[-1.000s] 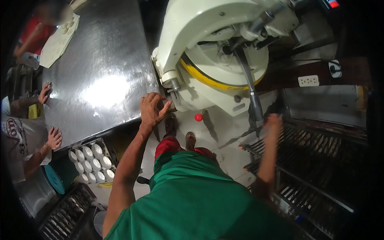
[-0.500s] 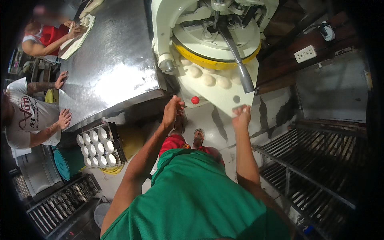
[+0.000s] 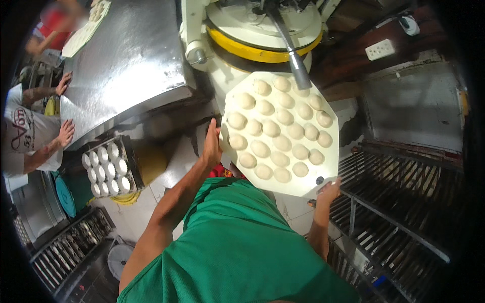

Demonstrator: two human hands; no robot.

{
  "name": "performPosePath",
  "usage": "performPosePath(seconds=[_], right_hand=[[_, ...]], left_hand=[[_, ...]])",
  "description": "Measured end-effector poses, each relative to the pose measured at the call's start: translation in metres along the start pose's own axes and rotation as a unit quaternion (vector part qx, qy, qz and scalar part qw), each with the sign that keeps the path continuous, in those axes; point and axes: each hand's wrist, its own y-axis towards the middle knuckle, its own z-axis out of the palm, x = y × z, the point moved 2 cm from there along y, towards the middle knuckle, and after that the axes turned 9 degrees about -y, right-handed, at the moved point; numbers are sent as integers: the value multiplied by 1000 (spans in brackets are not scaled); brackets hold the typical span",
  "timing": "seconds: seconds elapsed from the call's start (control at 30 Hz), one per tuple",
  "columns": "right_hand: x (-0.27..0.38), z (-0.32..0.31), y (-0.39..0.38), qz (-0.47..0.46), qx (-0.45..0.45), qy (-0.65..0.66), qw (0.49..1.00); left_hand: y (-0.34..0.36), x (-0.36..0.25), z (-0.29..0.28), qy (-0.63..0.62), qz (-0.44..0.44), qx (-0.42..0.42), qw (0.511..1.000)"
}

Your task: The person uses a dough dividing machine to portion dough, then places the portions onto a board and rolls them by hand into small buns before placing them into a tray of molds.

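A pale, many-sided dough divider plate (image 3: 303,188) covered with several round dough balls (image 3: 271,128) is held up in front of my green shirt. My left hand (image 3: 212,142) grips its left edge, with the fingers partly hidden beneath. At the near right corner, beside a dark hole, my right hand (image 3: 330,191) is closed on the plate's rim. Just beyond the plate stands a white dough divider (image 3: 262,25) with a yellow ring (image 3: 260,49). The machine's grey lever (image 3: 293,55) reaches down over the far edge of the plate.
A metal worktable (image 3: 126,55) lies to the left, with a co-worker's hands (image 3: 65,132) on its edge. Another person stands by a dough-laden board (image 3: 83,30). A tray of white paper cups (image 3: 104,169) sits lower left; a dark slatted rack (image 3: 389,202) stands right.
The plate with the dough balls has come out from under the machine's head toward me. My left hand, free before, now holds its left edge; my right hand has moved nearer and right.
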Motion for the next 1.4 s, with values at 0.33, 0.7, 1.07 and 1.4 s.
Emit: performPosePath(seconds=[0.33, 0.7, 1.07, 1.4], right_hand=[[3, 112, -60, -101, 248, -11, 963], [-83, 293, -283, 1, 455, -128, 881], [-160, 378, -453, -181, 651, -359, 644], [-56, 563, -564, -755, 454, -284, 378]], left_hand=[[-151, -25, -90, -158, 193, -146, 957], [-221, -264, -201, -147, 381, -149, 901], [-207, -278, -261, -147, 314, -200, 916], [-220, -322, -283, -173, 418, -259, 854]])
